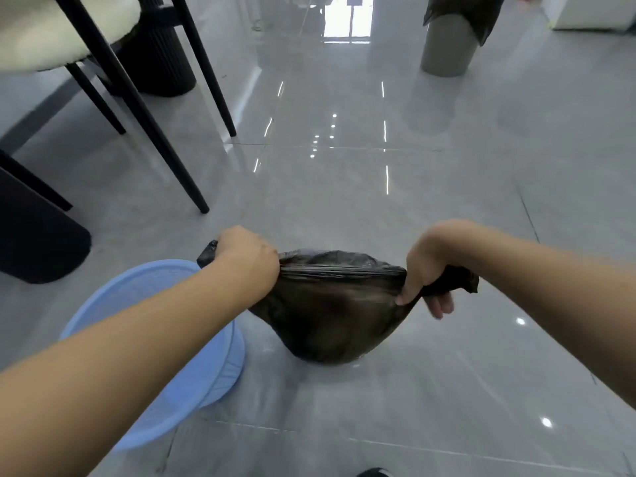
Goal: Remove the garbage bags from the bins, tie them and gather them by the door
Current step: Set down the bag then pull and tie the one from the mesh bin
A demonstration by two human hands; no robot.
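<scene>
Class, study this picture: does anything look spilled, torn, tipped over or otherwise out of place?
Nothing stands out. The black garbage bag is whole, stretched between the left hand and right hand; the blue bin and grey bin stand upright, and no spill shows on the floor.

Glossy grey tiled floor [447,208], light reflections across it. Blue bin [206,366] standing near left. Black garbage bag [327,315] bottom resting on floor just right of blue bin. Grey bin [447,46] with black liner far right. Black chair legs [144,108] and dark fluted base [161,63] far left.
</scene>
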